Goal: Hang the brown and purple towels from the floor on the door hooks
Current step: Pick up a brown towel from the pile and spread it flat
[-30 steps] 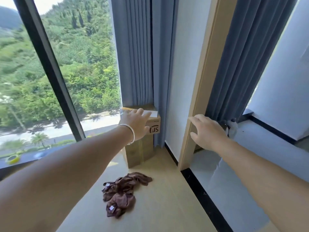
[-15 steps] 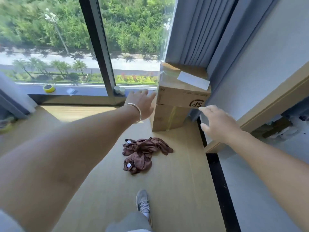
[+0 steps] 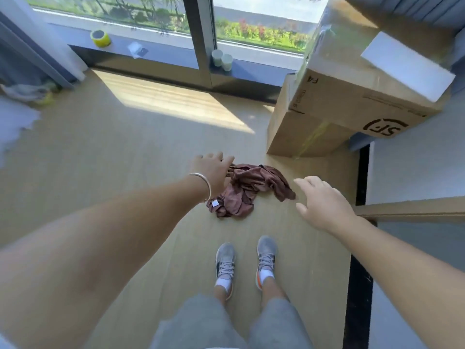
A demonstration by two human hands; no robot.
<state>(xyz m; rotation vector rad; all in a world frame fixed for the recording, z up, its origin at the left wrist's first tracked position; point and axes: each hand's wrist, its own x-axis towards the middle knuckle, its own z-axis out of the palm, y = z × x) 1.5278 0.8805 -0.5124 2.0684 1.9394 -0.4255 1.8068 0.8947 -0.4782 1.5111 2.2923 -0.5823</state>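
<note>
A crumpled heap of brown-purple towels [image 3: 251, 190] lies on the wooden floor just ahead of my feet, with a small white tag at its near left edge. My left hand [image 3: 214, 170], with a bracelet on the wrist, hovers over the heap's left side, fingers relaxed and holding nothing. My right hand [image 3: 322, 200] hangs open just right of the heap, apart from it. Whether the left hand touches the cloth cannot be told. No door hooks are in view.
Stacked cardboard boxes [image 3: 339, 109] stand close behind the towels at the right. A floor-length window [image 3: 198, 34] with a dark sill holds a yellow tape roll [image 3: 100, 37] and two small cups [image 3: 222, 60]. A black floor strip [image 3: 358, 285] and a door frame [image 3: 407, 211] run along the right.
My view has tilted from the window and curtains down to the floor. Both hands have dropped toward the towel heap, and my feet have come into view.
</note>
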